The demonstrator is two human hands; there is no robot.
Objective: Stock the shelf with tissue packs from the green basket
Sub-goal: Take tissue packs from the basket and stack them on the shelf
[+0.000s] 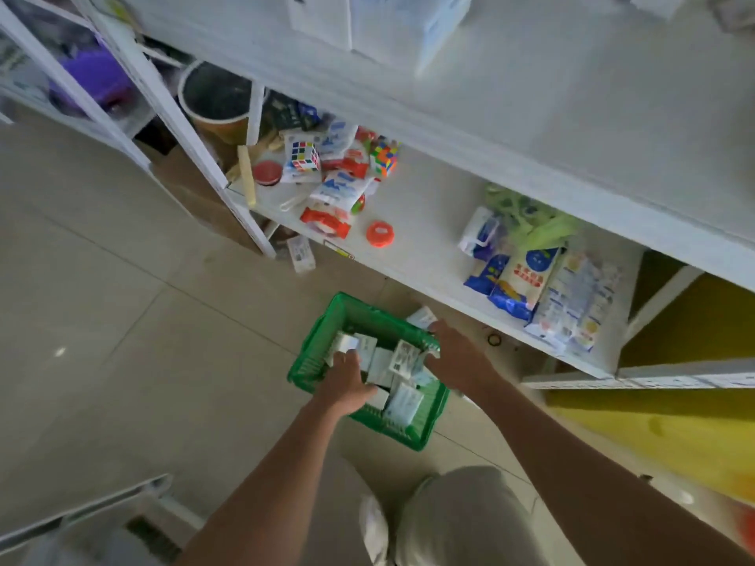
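Note:
The green basket (314, 353) sits on the floor below the white shelf (425, 247), with several white tissue packs (402, 402) lying loose inside. My left hand (345, 386) reaches into the basket's left side, its fingers closed on a white tissue pack (345, 344). Over the basket's far right rim, my right hand (457, 357) curls around another tissue pack (421, 317), which pokes out past the fingertips. Blue and white tissue packs (527, 283) lie stacked on the shelf's right part.
Puzzle cubes (303, 155), red packets and an orange lid (380, 234) clutter the shelf's left end. A higher shelf board (572, 128) overhangs it. A yellow panel (674, 435) stands to the right. My knee (461, 520) is below the basket on the tiled floor.

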